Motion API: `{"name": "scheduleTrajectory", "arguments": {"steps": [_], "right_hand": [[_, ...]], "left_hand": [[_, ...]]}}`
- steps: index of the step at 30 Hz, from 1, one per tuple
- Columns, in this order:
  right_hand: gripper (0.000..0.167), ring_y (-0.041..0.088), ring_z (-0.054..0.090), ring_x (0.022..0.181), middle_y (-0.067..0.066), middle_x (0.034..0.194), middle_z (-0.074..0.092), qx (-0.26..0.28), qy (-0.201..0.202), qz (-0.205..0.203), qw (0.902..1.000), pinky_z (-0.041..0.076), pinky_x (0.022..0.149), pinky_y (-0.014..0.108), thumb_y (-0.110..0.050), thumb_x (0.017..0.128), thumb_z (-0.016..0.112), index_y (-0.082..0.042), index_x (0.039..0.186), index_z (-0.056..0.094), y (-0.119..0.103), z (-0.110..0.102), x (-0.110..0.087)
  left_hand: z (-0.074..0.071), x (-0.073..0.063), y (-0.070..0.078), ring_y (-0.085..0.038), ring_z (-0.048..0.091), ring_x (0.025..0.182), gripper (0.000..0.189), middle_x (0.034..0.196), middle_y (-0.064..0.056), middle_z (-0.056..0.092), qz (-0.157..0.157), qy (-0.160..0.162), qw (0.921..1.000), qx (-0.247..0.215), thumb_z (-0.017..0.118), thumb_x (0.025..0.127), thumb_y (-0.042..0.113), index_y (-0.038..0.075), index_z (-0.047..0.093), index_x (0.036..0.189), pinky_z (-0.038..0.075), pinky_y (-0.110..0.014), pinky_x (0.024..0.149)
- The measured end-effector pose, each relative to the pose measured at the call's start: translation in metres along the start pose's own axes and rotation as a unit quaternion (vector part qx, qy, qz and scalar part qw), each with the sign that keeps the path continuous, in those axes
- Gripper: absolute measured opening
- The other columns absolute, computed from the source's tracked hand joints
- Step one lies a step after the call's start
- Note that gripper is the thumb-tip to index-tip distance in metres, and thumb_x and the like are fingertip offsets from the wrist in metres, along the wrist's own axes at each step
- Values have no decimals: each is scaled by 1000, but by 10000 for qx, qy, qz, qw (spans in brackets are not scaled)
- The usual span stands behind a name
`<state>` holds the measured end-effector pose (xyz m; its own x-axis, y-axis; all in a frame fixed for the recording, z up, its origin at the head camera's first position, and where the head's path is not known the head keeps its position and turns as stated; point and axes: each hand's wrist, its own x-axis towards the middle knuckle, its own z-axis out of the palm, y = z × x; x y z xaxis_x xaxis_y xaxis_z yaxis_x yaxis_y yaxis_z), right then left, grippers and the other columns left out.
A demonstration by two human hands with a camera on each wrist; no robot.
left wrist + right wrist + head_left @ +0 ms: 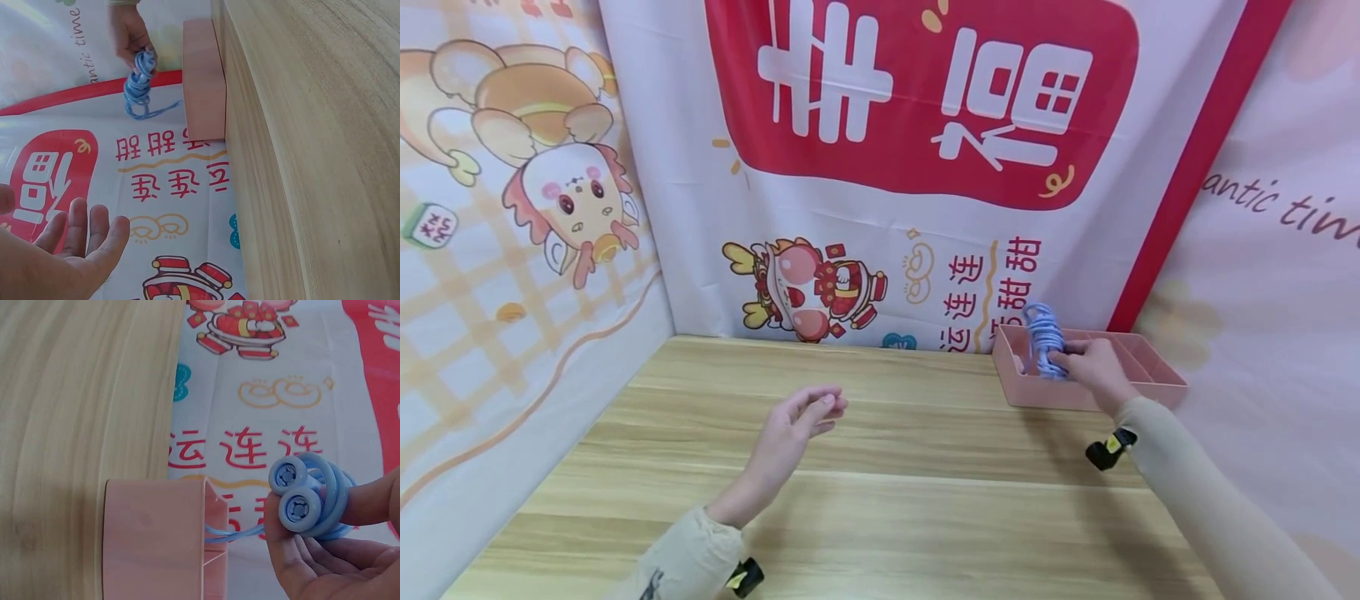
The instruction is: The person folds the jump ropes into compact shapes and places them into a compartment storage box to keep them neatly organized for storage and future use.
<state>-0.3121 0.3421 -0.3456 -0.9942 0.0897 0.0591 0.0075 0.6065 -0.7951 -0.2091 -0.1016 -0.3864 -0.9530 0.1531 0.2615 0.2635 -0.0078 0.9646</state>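
A light-blue coiled cord (1045, 337) is pinched between the thumb and fingers of my right hand (1096, 368), over the left part of a pink divided box (1060, 395). In the right wrist view, two round, socket-like ends (300, 509) of the cord face the camera. Thin strands run from the coil down into the box's opening. My left hand (790, 427) hovers above the wooden table, holding nothing, its fingers loosely bent. The left wrist view shows its palm and spread fingers (78, 228).
The pink box stands at the table's back right corner, against the printed cloth backdrop (850, 200). Partitions (1138, 360) split its inside. More printed cloth hangs to the left and right. The wooden table (895, 442) stretches out in front.
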Motion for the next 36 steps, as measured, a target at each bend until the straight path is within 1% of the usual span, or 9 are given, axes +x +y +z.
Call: {"name": "scheduleTrajectory", "arguments": {"steps": [5,10,14,20,25,27,30,32,36], "right_hand": [[49,28,57,93,22,109,62,-172,-303,410,9985,53,82,37,-24,99,61,15,127,55,5,4,23],[41,28,56,89,19,104,61,-319,-268,617,9972,52,83,41,-20,98,61,14,122,59,14,8,40],[38,28,58,85,20,101,63,-422,-137,452,9980,53,83,46,-17,96,63,13,119,60,22,13,51],[39,31,59,84,23,101,62,-939,-97,219,9953,55,76,42,-18,94,66,13,117,60,34,20,68],[38,31,60,80,21,96,66,-1473,99,54,9890,54,70,40,-23,95,65,11,110,65,38,23,72],[42,31,59,80,19,93,67,-1644,195,-6,9862,53,68,39,-32,96,63,8,109,68,36,22,70],[53,31,59,83,20,95,67,-1677,166,-60,9857,52,69,38,-45,96,59,4,115,68,32,19,68],[51,32,59,86,22,99,66,-1583,131,-67,9873,53,71,38,-42,97,59,4,118,67,29,17,66],[37,34,59,88,24,105,65,-1458,178,-144,9890,55,76,42,-25,98,60,6,116,65,25,13,63]], "left_hand": [[1,0,-2,-25,61,109,36,116,-12,65,-50,10,10000,-50,55,102,30,2,60,125,46,-45,97],[4,1,-4,-25,61,109,35,116,-12,65,-79,6,9999,-104,55,102,29,2,60,124,47,-45,96],[6,1,-6,-25,61,110,35,116,-12,64,-150,-44,9997,-180,56,102,28,1,60,124,47,-44,96],[8,1,-8,-25,61,110,35,115,-11,65,-232,-72,9995,-190,56,102,28,2,61,124,48,-44,95],[10,2,-10,-25,61,109,35,115,-11,65,-281,-65,9994,-184,57,101,28,1,61,124,48,-44,95],[10,2,-10,-25,62,109,35,115,-11,65,-293,-50,9994,-162,57,101,27,1,61,124,49,-43,94],[10,2,-10,-26,62,108,34,115,-11,66,-291,-24,9995,-136,57,102,26,1,61,124,48,-44,94],[10,3,-10,-26,62,108,33,115,-11,66,-280,-6,9995,-121,57,102,25,1,61,124,48,-44,94],[9,5,-10,-25,62,108,35,114,-11,66,-272,7,9996,-81,57,101,28,1,61,123,48,-44,94]]}}
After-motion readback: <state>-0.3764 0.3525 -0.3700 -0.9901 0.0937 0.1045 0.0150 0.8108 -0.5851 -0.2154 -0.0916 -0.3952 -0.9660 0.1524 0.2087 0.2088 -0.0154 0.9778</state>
